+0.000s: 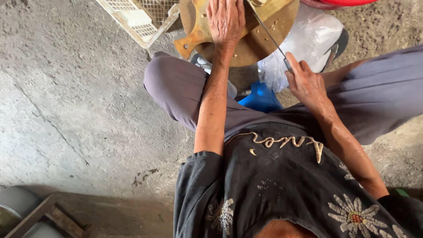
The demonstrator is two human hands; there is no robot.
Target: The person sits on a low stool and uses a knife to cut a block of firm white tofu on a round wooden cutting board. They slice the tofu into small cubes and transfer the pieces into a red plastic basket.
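Left hand (226,20) lies flat, fingers spread and clamped on nothing, pressing on a small paddle-shaped wooden board (198,35) that rests on a round wooden chopping block (255,42). Right hand (306,83) is closed around the handle of a knife (266,33); the blade reaches up over the block's right half. Clear plastic bag (308,39) sits just beside the block's right edge; white plastic crate (139,17) near its left edge
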